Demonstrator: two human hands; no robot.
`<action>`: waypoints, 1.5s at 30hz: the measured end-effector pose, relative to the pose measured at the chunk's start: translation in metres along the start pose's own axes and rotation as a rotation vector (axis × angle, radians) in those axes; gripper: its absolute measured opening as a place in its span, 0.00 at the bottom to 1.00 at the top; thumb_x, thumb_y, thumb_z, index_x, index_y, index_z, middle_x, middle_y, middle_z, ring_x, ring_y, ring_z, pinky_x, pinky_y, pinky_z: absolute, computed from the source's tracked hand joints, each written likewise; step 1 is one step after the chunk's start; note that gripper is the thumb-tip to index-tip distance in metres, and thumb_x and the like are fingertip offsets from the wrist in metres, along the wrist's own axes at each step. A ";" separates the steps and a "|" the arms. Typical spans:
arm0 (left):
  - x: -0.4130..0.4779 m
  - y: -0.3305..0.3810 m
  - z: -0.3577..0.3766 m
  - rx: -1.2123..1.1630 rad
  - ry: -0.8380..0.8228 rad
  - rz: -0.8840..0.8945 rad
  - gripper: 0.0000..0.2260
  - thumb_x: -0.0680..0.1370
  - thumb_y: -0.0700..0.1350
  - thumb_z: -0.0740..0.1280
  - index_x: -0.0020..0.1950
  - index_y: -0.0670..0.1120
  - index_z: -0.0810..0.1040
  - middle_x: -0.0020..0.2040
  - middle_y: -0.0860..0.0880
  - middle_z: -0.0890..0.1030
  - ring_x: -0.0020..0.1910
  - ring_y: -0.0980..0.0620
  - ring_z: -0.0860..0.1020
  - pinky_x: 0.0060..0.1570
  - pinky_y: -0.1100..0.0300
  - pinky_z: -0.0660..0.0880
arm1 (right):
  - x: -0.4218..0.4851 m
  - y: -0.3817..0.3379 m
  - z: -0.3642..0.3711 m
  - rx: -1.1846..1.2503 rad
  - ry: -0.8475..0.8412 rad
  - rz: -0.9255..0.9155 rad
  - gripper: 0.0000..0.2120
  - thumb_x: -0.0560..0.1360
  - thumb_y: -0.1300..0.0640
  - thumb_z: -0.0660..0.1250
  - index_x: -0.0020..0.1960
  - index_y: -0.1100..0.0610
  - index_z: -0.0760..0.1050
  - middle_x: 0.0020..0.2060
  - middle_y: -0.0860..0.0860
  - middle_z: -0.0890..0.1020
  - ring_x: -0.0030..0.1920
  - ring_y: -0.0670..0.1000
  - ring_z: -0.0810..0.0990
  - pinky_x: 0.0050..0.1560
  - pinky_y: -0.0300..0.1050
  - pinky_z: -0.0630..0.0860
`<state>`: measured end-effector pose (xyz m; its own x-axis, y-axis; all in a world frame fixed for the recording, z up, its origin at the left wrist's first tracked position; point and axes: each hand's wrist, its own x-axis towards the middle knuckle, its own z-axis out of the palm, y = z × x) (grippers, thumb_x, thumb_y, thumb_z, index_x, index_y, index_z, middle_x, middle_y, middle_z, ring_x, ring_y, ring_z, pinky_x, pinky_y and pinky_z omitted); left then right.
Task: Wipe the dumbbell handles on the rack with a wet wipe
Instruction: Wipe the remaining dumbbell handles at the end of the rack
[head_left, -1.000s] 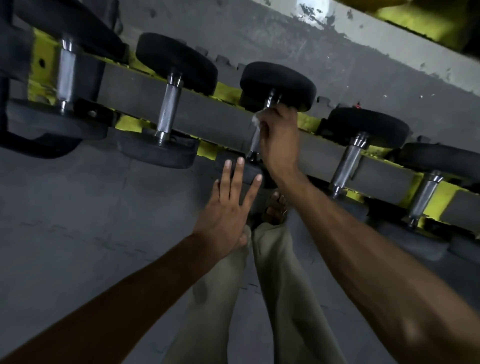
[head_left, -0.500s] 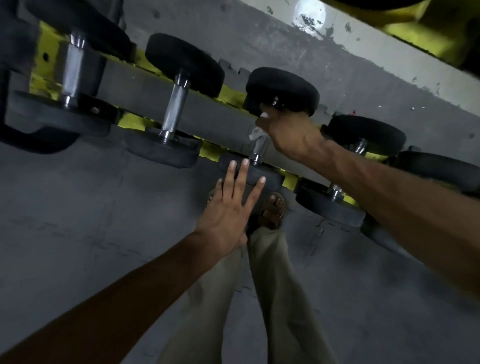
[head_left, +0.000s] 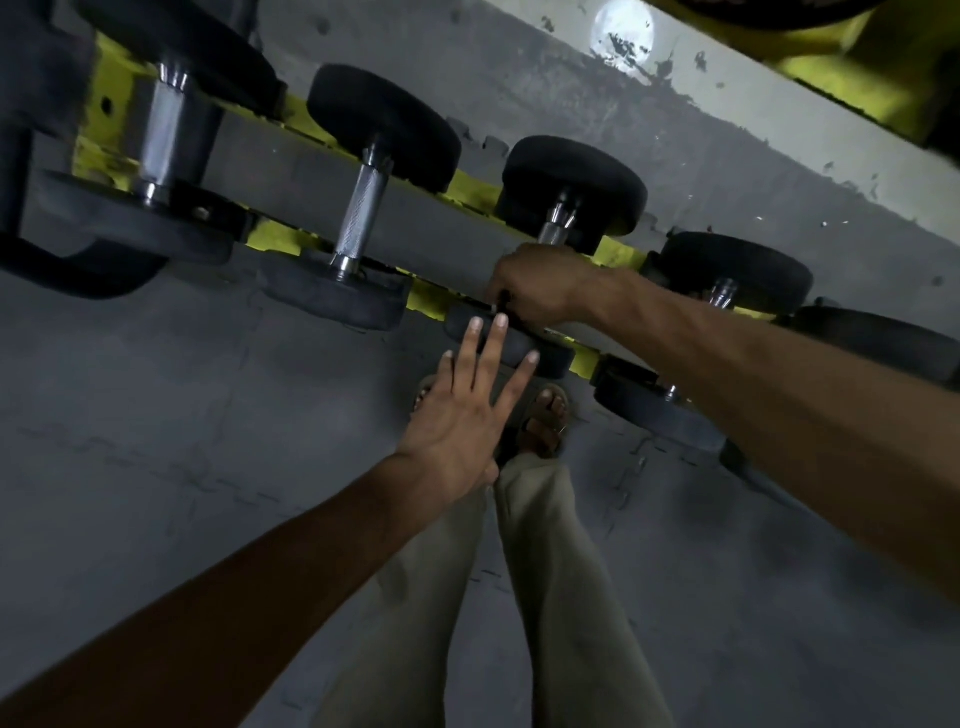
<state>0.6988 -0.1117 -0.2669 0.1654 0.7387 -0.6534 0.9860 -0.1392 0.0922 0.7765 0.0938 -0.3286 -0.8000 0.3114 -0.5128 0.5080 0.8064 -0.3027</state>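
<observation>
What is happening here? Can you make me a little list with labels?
Place: dumbbell rack above a grey floor
Right hand: curled round the third dumbbell handle
Left hand: flat, fingers straight, by that dumbbell's near head
Wet wipe: hidden, cannot see it
Second dumbbell handle: bare metal, nobody touching it
</observation>
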 end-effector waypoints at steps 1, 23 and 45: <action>0.000 0.000 0.001 -0.001 0.002 0.001 0.60 0.76 0.66 0.69 0.80 0.43 0.24 0.74 0.28 0.21 0.79 0.25 0.33 0.80 0.36 0.55 | -0.002 -0.004 0.000 0.037 -0.025 -0.009 0.09 0.74 0.56 0.64 0.53 0.54 0.77 0.48 0.53 0.81 0.46 0.56 0.82 0.40 0.49 0.78; 0.000 -0.003 0.009 -0.013 0.066 0.017 0.60 0.76 0.66 0.69 0.80 0.43 0.24 0.75 0.28 0.24 0.79 0.25 0.33 0.80 0.36 0.56 | -0.011 -0.012 0.041 1.193 0.605 0.960 0.10 0.78 0.62 0.60 0.42 0.57 0.77 0.36 0.52 0.80 0.37 0.51 0.79 0.43 0.50 0.78; -0.002 0.001 0.008 0.000 0.074 0.011 0.58 0.77 0.68 0.66 0.80 0.42 0.24 0.76 0.27 0.25 0.79 0.24 0.34 0.80 0.36 0.55 | 0.012 0.013 0.031 2.358 0.457 0.744 0.18 0.83 0.53 0.54 0.64 0.59 0.79 0.56 0.51 0.83 0.66 0.54 0.78 0.68 0.51 0.73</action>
<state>0.6993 -0.1186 -0.2712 0.1777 0.7841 -0.5947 0.9840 -0.1481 0.0988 0.7836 0.0925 -0.3633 -0.2543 0.4333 -0.8646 -0.2823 -0.8883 -0.3622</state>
